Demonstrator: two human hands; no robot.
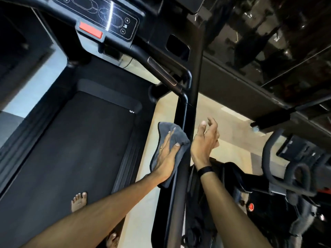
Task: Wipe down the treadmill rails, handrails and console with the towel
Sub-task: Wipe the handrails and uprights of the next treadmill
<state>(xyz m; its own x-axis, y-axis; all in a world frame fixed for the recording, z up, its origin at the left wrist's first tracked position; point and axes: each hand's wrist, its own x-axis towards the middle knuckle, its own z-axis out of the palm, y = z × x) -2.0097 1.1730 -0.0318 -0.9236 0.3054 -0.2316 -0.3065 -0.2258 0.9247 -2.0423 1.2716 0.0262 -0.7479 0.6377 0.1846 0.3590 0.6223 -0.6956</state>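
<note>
My forearms reach in low, the left hand (165,156) pressing the grey towel (176,136) with straight fingers against the right handrail (180,115), the right hand (205,138) loose and empty beside it, so I judge the handrail step underway, with the console (100,17) next.

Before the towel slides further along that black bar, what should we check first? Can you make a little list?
1. Towel lies flat against the handrail: ok.
2. Left hand presses the towel with straight fingers: ok.
3. Right hand is off the handrail and holds nothing: ok.
4. Handrail ahead, up to the bend, is free of things: ok.
5. Bare foot stands on the belt: ok.
6. Handrail already clean: cannot tell.
</note>
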